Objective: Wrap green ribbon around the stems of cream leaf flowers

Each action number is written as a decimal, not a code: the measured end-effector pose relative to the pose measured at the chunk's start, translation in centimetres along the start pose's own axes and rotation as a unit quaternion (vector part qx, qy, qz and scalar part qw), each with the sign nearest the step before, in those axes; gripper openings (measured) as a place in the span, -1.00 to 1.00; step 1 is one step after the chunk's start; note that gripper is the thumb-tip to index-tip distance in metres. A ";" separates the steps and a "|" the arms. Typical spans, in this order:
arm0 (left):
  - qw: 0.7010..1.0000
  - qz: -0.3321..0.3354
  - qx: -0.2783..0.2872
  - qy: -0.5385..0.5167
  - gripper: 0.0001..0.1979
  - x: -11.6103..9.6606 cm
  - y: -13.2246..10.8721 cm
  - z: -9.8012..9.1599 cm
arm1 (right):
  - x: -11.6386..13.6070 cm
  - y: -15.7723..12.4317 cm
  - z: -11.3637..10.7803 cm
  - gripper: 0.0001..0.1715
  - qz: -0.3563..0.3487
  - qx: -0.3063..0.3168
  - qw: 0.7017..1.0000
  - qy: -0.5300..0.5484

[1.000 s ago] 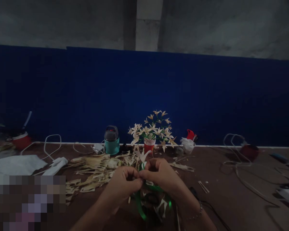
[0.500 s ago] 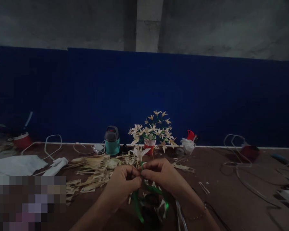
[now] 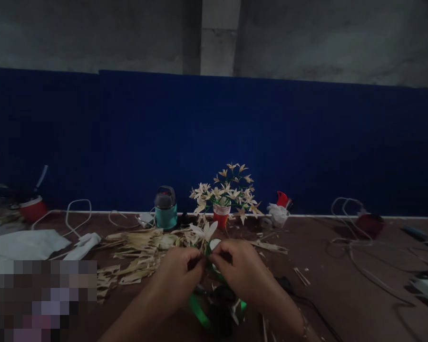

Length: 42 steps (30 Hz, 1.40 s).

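Close in front of me, a pale artificial flower (image 3: 204,232) with pointed petals stands upright above my fingertips on a green stem. My left hand (image 3: 180,270) pinches near the stem's lower part, thumb and forefinger together. Facing it, my right hand (image 3: 237,263) is also closed at the stem, its fingertips almost touching the left ones. A white rounded piece (image 3: 215,243) shows by the right fingers; I cannot make out what it is. Shiny green tape (image 3: 199,311) hangs below my hands, partly hidden by them. Exactly where the tape meets the stem is covered by my fingers.
Behind stands a red cup (image 3: 220,221) full of similar flowers. Dried husk pieces (image 3: 139,244) lie left of centre, near a teal-and-grey container (image 3: 166,209). White bags (image 3: 26,242) lie far left. Cables (image 3: 371,280) run along the right, and a blue partition (image 3: 128,137) borders the table.
The flower has tipped slightly left and turned. My right hand has rolled over with its knuckles higher, and the green tape below has shifted a little left.
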<state>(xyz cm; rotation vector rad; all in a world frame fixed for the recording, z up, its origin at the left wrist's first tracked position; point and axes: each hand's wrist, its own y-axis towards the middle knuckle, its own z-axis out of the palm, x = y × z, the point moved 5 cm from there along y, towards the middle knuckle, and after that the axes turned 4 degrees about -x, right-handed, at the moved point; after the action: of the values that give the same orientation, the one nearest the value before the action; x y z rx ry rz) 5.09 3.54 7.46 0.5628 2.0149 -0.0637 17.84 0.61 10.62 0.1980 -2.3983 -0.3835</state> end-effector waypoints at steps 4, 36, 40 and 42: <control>0.999 0.030 0.003 0.046 -0.80 0.3 0.1 -0.1 | -0.5 -0.1 0.3 -0.76 0.005 0.007 1.000 0.022; 0.979 0.060 -0.033 0.190 -0.81 -0.1 0.6 -1.6 | -0.8 -0.1 1.3 -0.77 -0.003 0.046 0.997 -0.054; 0.993 0.026 -0.073 0.091 -0.65 -0.9 0.3 -2.5 | -1.4 0.2 1.3 -0.74 0.012 0.062 0.998 0.018; 0.999 -0.036 -0.034 0.014 -0.59 -0.9 0.0 -1.9 | -1.7 0.2 1.3 -0.77 0.027 0.075 0.996 0.050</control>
<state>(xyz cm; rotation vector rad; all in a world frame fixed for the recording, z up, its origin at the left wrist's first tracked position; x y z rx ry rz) 3.91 3.71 9.18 0.4496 2.0575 -0.0315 18.22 1.53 8.68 0.2142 -2.3294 -0.1636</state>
